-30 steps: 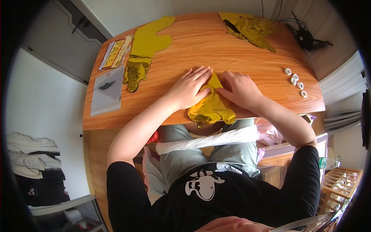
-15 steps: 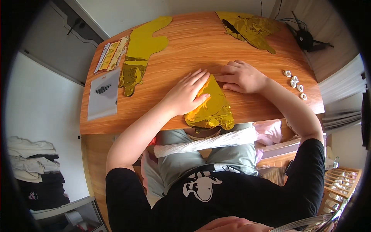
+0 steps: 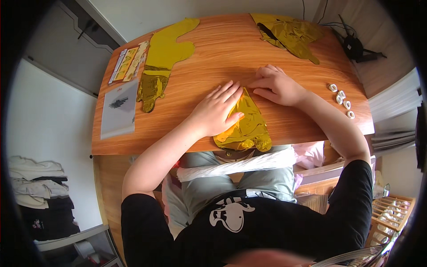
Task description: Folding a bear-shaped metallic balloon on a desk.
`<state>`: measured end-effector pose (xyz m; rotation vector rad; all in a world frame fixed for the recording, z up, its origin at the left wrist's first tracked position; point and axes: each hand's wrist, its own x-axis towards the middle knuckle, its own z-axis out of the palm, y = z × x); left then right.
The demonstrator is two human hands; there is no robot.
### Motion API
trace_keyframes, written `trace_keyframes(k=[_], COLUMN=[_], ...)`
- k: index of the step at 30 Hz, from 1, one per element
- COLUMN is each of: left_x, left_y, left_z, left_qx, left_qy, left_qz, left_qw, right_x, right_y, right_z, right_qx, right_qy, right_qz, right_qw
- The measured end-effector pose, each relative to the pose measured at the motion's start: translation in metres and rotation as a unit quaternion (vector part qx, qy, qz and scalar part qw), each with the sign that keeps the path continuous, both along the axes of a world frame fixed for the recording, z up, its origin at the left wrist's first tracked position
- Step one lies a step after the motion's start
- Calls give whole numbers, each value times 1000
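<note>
A folded gold foil balloon (image 3: 254,122), flat and tapering to a point at its far end, lies at the near edge of the table, its lower lobes hanging slightly over. My left hand (image 3: 215,109) presses flat on its left side, fingers stretched toward the tip and thumb apart, hiding part of the foil. Just right of the tip is my right hand (image 3: 281,86), its index finger and thumb apart and pointing at the foil, the other fingers curled. Nothing shows in its grasp.
Another flat gold foil balloon (image 3: 167,49) lies at the left, and a crumpled one (image 3: 291,38) at the back right. Nearby are a clear plastic pouch (image 3: 118,111), printed cards (image 3: 126,64), several small white rings (image 3: 340,99) and a black cabled device (image 3: 353,44). The wooden table's (image 3: 213,58) near edge adjoins my lap.
My right hand has shifted slightly away from me and left, its index finger now reaching out near the foil's tip. My left hand stays flat on the foil, nearly unmoved.
</note>
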<state>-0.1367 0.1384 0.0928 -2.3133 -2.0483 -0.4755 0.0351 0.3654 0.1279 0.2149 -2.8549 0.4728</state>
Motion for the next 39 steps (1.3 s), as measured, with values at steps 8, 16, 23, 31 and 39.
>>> trace_keyframes(k=[8,16,23,31,39], left_x=[1,1,-2,-16,-24], left_y=[0,0,0,8,12], left_z=[1,1,3,12,11], left_qx=[-2,-12,-32,-88,-77], left_qy=[42,40,41,70,62], left_qz=[8,6,0,-60,-104], left_qw=[999,999,999,992,990], right_x=[7,9,10,30,27], right_y=[-19,-21,-23,-18,-27], right_z=[-4,3,13,2,-2], right_qx=[49,83,95,42,216], right_qy=[15,-6,-56,-19,144], right_qz=[15,-9,-19,-5,96], right_qw=[999,997,994,999,961])
